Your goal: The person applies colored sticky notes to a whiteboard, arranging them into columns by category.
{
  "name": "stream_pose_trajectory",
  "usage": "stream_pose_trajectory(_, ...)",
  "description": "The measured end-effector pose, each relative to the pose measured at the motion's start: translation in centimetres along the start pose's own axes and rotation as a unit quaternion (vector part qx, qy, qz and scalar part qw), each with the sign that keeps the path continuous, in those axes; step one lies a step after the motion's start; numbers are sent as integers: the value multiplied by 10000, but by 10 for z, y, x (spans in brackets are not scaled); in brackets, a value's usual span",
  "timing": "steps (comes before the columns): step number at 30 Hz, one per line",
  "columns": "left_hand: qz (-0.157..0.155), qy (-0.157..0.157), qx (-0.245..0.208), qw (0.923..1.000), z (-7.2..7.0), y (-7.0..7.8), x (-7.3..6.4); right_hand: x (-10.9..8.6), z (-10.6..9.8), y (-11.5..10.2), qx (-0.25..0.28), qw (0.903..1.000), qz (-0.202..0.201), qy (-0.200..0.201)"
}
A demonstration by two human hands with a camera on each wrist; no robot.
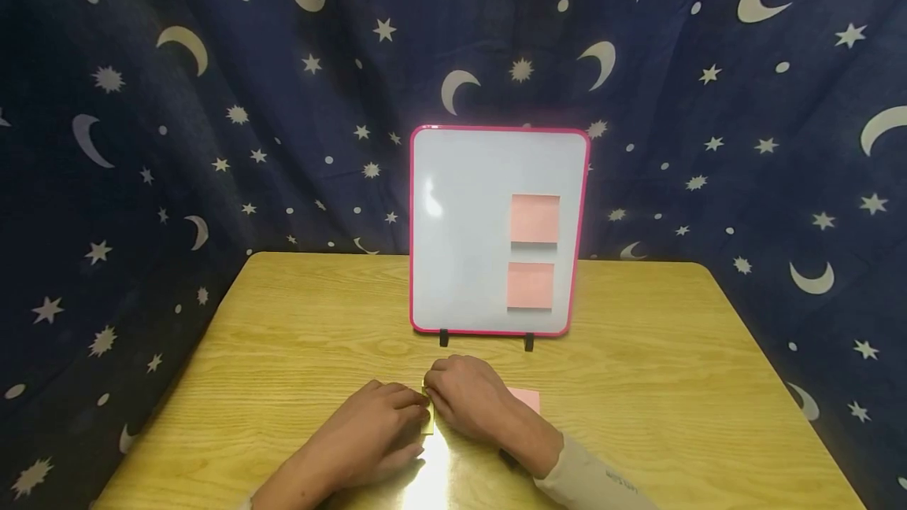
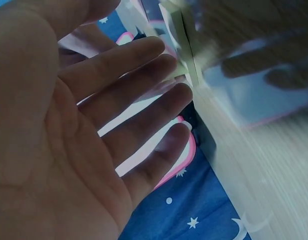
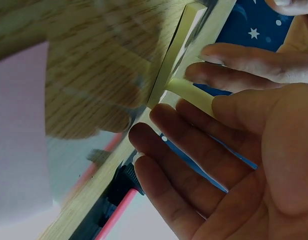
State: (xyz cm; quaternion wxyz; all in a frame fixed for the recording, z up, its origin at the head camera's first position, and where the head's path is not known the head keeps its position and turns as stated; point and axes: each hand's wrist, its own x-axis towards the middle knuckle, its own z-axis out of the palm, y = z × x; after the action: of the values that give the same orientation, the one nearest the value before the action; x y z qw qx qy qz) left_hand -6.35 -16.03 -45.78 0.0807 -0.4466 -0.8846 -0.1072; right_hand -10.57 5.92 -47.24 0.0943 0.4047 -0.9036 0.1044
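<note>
Whiteboard (image 1: 460, 258): upright, pink frame, standing on the wooden table (image 1: 319, 313) with 2 black feet (image 1: 443, 338) showing under its lower edge. Yellow pad (image 1: 428, 424): on the table, in front of the whiteboard's left part, on the person's side.

Left hand (image 1: 375, 427): in front of the whiteboard, toward its left side. Its fingers are extended and slightly spread, with the tips at the pad; whether they press on it cannot be told. Right hand (image 1: 468, 396): in front of the whiteboard, just right of the pad. Thumb and forefinger pinch a yellow sheet (image 3: 191, 93), which curves away from the pad; the other 3 fingers are extended.

Pink paper (image 1: 526, 397): on the table in front of the whiteboard's right half, partly covered by the right forearm. Its thickness cannot be determined.

Affixed to the whiteboard's right half: 2 pink notes, an upper note (image 1: 534, 219) and a lower note (image 1: 530, 286), well apart from its frame's top edge. Behind the whiteboard hangs dark blue cloth (image 1: 212, 101) printed with moons and stars.
</note>
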Motion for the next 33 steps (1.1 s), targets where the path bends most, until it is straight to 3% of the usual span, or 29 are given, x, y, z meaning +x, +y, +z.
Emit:
stream_pose_trajectory(10,288,163,-226,9992,11,0,1,-1,0,0,20,10000,30,-22)
stream_pose_trajectory(20,11,-255,99,9996,9,3,-2,-1,0,0,-29,10000,12,-13)
stream_pose_trajectory(28,27,-111,143,9998,7,5,-2,0,-1,-1,-65,10000,-1,-14)
stream_pose_trajectory(33,-54,-204,72,9998,5,7,-3,1,-2,-1,-90,10000,23,-6)
